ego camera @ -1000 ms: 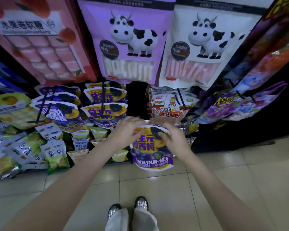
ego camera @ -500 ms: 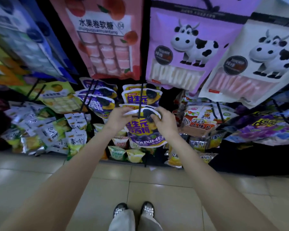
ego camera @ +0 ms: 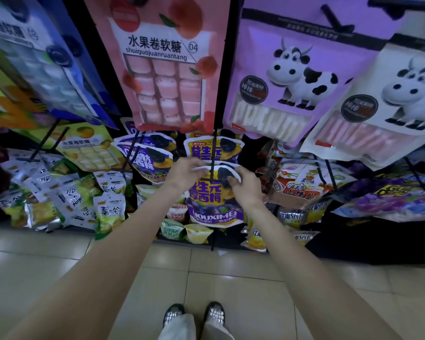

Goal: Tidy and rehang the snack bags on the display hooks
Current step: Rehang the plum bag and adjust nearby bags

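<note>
Item: purple-and-yellow plastic prune snack bag (ego camera: 214, 200), raised since a second ago, my left hand (ego camera: 185, 171) and right hand (ego camera: 245, 184) pinching its top corners, now meeting the black wire display hook (ego camera: 212, 165), rehanging underway.

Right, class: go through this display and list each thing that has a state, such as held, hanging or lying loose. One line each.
Left hand: pinches the prune bag's top left corner.
Right hand: pinches the prune bag's top right corner.
Prune bag: held upright at the black hook; whether it is threaded on, cannot tell.
Pink fruit-roll candy bag: hanging.
Purple cow bag: hanging.
White cow bag: hanging, tilted.
</note>
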Available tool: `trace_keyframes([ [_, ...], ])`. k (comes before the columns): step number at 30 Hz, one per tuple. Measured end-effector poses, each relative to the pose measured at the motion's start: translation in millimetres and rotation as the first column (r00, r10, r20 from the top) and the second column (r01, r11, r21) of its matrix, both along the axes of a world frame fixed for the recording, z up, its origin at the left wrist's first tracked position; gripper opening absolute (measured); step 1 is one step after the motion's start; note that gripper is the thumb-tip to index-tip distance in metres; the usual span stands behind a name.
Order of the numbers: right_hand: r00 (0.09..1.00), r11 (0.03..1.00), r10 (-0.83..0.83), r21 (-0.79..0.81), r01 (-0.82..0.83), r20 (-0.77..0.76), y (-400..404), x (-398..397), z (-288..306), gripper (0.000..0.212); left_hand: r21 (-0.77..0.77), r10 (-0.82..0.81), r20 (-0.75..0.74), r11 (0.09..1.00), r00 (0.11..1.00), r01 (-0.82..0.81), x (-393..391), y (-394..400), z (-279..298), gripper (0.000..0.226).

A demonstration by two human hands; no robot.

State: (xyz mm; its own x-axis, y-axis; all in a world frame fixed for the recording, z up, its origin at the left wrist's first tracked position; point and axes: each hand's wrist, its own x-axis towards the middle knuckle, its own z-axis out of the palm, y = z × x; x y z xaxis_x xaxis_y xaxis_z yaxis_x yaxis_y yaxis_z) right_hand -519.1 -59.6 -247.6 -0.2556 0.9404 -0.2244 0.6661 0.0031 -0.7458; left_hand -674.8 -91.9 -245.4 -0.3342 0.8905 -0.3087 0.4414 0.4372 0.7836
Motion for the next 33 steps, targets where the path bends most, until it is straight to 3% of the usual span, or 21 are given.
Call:
trace_keyframes([
  [7,0.99,0.992,-0.09,0.097,0.079,0.111,2,-9,8,0.02,0.046,0.142,-0.15,0.99,0.978,-0.137,11,11,0,0.018],
  [10,0.986,0.982,-0.159,0.114,0.153,0.044,2,-4,17,0.024,0.129,0.272,-0.184,0.959,0.945,-0.251,10,1,4,0.024],
  [15,0.996,0.95,-0.069,0.301,0.083,-0.057,-15,0,36,0.03,0.246,0.31,-0.159,0.932,0.937,-0.267,-11,-49,9,0.024],
  [19,0.996,0.926,0.075,0.374,-0.05,-0.053,-38,-30,56,0.031,0.328,0.36,-0.181,0.899,0.915,-0.289,-38,-97,22,0.024],
  [22,0.977,0.901,0.213,0.388,-0.193,-0.007,-54,-67,70,0.032,0.357,0.323,-0.276,0.909,0.905,-0.216,-70,-128,28,0.024],
  [28,0.898,0.845,0.44,0.342,-0.411,-0.006,-88,-160,79,0.031,0.368,0.291,-0.391,0.919,0.873,-0.141,-161,-175,27,0.026],
  [30,0.845,0.792,0.53,0.316,-0.523,0.07,-101,-202,73,0.03,0.353,0.279,-0.407,0.926,0.87,-0.131,-203,-187,22,0.027],
  [33,0.777,0.733,0.58,0.26,-0.629,0.244,-101,-273,53,0.05,0.286,0.156,-0.491,0.958,0.857,-0.011,-263,-197,17,0.033],
])
